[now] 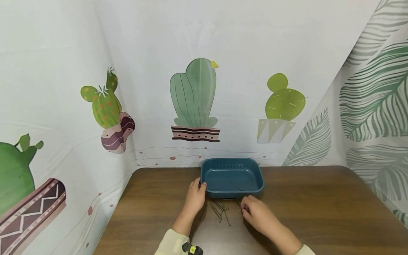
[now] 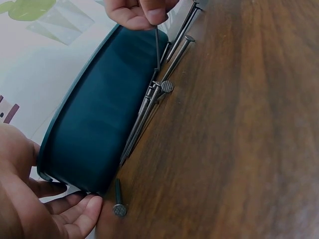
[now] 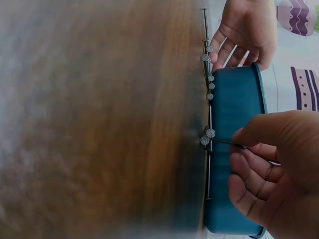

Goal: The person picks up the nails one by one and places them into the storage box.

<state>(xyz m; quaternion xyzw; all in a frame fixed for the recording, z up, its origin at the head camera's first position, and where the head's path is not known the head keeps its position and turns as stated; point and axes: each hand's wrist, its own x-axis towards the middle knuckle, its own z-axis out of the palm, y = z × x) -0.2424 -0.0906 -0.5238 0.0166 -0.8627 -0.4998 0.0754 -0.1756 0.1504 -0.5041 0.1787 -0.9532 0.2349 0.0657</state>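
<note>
A blue rectangular tray (image 1: 234, 194) stands at the table's back edge, with one nail (image 1: 236, 186) lying in it. My left hand (image 1: 195, 197) holds the tray's left end, thumb at the rim and fingers against the side wall. Between thumb and fingers, my right hand (image 1: 257, 213) pinches a nail (image 2: 158, 50) in front of the tray's right part, at its front wall. Loose metal nails (image 1: 220, 209) with round, patterned heads lie scattered on the table between the two hands. A single nail (image 2: 118, 199) lies apart near the left fingertips.
The brown wooden table (image 1: 318, 205) reaches out on both sides of the tray. Behind it hangs a white cloth (image 1: 143, 106) printed with cacti and leaves. A black strap with a yellow mark (image 1: 192, 249) sits on the left sleeve.
</note>
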